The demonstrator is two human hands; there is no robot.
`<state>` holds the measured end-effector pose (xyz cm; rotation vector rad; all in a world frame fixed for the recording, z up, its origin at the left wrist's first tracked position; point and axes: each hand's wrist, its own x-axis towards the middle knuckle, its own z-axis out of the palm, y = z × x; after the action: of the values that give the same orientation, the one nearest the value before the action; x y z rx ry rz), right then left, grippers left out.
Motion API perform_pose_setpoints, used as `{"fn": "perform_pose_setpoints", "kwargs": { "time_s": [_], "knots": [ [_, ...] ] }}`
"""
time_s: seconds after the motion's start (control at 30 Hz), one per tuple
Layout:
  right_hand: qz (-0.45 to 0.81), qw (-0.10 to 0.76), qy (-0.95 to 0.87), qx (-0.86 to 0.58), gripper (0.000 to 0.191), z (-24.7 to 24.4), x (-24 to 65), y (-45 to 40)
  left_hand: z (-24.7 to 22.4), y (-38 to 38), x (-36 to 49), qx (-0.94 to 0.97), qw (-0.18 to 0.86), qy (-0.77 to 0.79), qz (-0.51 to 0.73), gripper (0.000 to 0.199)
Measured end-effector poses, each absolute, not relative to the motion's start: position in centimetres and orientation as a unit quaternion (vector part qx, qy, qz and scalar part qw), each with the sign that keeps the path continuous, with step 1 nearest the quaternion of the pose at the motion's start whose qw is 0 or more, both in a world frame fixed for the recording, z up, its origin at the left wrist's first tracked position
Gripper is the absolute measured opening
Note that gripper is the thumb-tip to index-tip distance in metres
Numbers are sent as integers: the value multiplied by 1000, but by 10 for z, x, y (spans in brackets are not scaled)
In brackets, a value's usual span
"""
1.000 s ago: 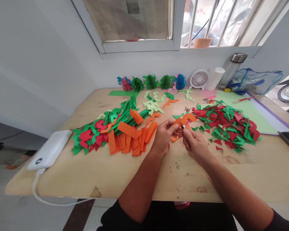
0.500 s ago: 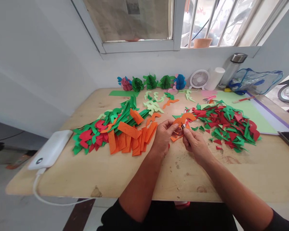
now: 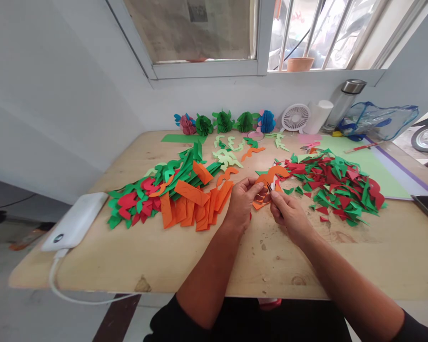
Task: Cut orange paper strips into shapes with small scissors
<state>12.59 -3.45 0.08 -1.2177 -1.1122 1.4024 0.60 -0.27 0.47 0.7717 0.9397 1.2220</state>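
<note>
Two bare hands and cut paper at a wooden surface (image 3: pixel 185 266). The left hand (image 3: pixel 240 204) pinches the left end of a wavy orange paper cut-out (image 3: pixel 278 172) between thumb and fingers; the fingers of the right hand (image 3: pixel 288 211) are wrapped around a small dark-tipped tool (image 3: pixel 269 186), apparently scissors, though the grip hides most of it. The cut-out is held just past both sets of fingertips, on the side away from the person's body. Its long axis runs crosswise, from the left fingers toward the right, so that its free end lies beyond the right fingertips. The tool's tip is at the paper's near edge, close to the left thumb; whether it has bitten in, I cannot tell. Of the two, the left hand is nearer the paper, being in contact with it. To the left lie folded orange paper strips (image 3: pixel 203 206); to the right, a heap of red and green paper scraps (image 3: pixel 337 185). Pleated paper figures (image 3: pixel 224 121) stand along the back, beside a white fan (image 3: pixel 295 117).
</note>
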Motion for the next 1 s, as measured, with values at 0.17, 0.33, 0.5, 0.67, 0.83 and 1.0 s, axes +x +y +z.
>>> {"fn": "perform_pose_setpoints", "kwargs": {
  "time_s": [0.17,0.33,0.5,0.67,0.83,1.0],
  "knots": [
    [573,477,-449,-493,53,2,125,-34,5,-3,7,341,658,408,533,21],
    [590,484,-428,-485,50,0,125,-34,6,-5,8,343,660,403,534,20],
    [591,481,-412,-501,39,1,125,-34,5,-5,8,336,665,398,535,19],
    [587,488,-404,-503,39,2,124,-34,4,-4,8,337,662,403,534,18],
    [578,504,-393,-508,41,0,125,-33,3,-4,9,345,657,408,532,18],
    [565,512,-392,-514,41,-1,126,-32,4,-5,9,357,654,409,527,17]
  ]
}}
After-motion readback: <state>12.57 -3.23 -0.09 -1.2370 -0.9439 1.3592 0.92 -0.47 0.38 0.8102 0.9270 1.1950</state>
